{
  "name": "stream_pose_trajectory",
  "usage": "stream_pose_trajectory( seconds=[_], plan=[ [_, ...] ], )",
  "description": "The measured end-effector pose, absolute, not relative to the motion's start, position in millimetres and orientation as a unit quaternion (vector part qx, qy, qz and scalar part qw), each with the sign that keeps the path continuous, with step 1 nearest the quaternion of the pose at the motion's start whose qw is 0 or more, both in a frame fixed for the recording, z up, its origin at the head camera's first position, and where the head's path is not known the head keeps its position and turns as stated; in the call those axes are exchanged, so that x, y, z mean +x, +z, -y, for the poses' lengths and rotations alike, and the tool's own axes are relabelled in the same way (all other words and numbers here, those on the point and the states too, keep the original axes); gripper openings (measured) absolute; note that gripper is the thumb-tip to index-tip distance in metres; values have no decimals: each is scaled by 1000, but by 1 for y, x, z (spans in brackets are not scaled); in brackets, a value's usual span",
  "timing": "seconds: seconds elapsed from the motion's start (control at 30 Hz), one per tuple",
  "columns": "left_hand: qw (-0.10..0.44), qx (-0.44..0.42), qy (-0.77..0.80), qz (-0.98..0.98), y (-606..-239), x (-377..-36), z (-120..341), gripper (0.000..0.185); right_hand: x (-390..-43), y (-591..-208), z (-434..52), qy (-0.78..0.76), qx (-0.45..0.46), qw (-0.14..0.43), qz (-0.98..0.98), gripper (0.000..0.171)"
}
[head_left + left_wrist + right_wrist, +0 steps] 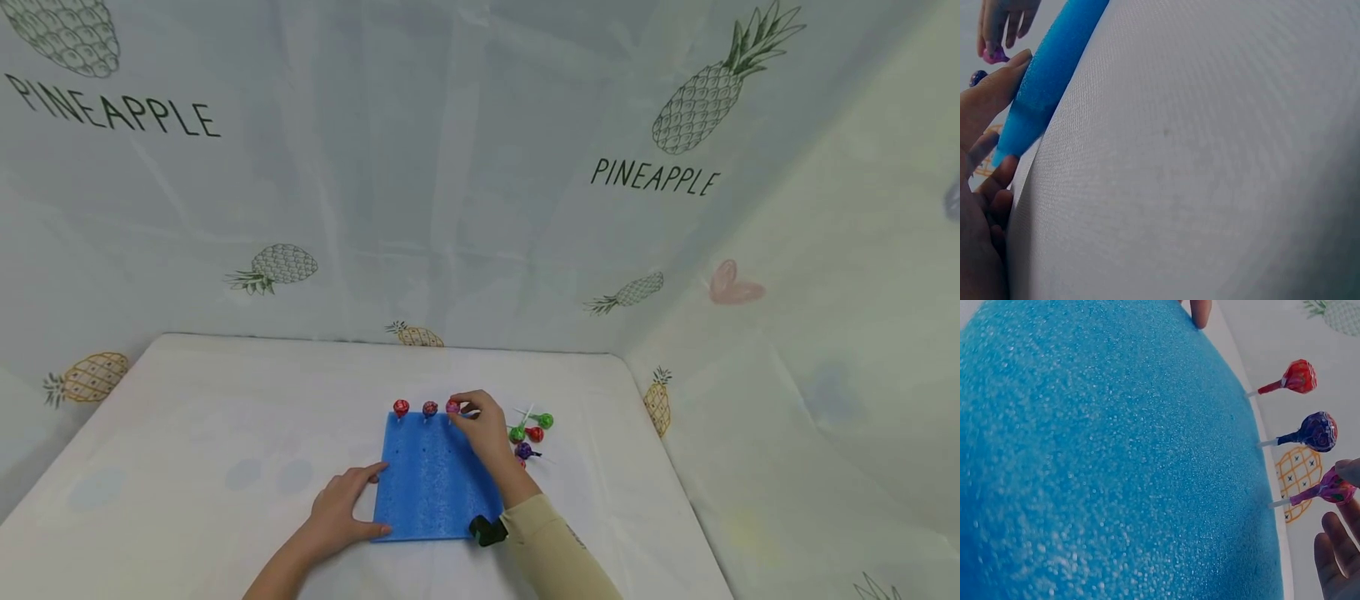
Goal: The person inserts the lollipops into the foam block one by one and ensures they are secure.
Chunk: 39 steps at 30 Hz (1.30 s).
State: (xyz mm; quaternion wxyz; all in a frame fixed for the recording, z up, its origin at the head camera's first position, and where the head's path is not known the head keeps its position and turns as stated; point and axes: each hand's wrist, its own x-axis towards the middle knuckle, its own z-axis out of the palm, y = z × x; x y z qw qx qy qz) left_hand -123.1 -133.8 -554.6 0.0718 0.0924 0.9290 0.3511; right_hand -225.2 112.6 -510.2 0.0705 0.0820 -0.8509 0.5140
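Note:
A blue foam board (435, 492) lies flat on the table. Along its far edge stand a red lollipop (1300, 377) and a dark purple lollipop (1319, 432), sticks in the foam. My right hand (480, 425) pinches the head of a pink lollipop (1334, 487) between thumb and finger; its white stick meets the board at the right end of that row. With fingers spread, my left hand (341, 512) rests at the board's left side, thumb on the near corner and a fingertip at the edge, as the left wrist view also shows.
Right of the board lie loose lollipops, among them a green one (546, 421), a red one (535, 434) and a purple one (524, 450). A dark strap-like object (487, 531) is by the right sleeve, over the near right corner. A pineapple-print sheet (450, 167) hangs behind the white table (247, 400).

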Motion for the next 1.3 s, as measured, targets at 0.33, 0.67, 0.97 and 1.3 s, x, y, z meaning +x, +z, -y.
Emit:
stream_pose_trajectory(
  seconds=[0.33, 0.67, 0.97, 1.3],
  plan=[
    [74, 88, 353, -928, -555, -124, 133, 95, -226, -512, -113, 521, 74, 68, 848, 20],
    [80, 85, 354, -928, -555, -124, 134, 96, -226, -514, -113, 519, 74, 69, 849, 20],
    [73, 95, 355, -927, -556, -126, 135, 95, -226, -513, -113, 515, 84, 75, 849, 21],
    [73, 93, 358, -926, -553, -125, 134, 95, -222, -512, -118, 525, 83, 92, 842, 22]
  ],
)
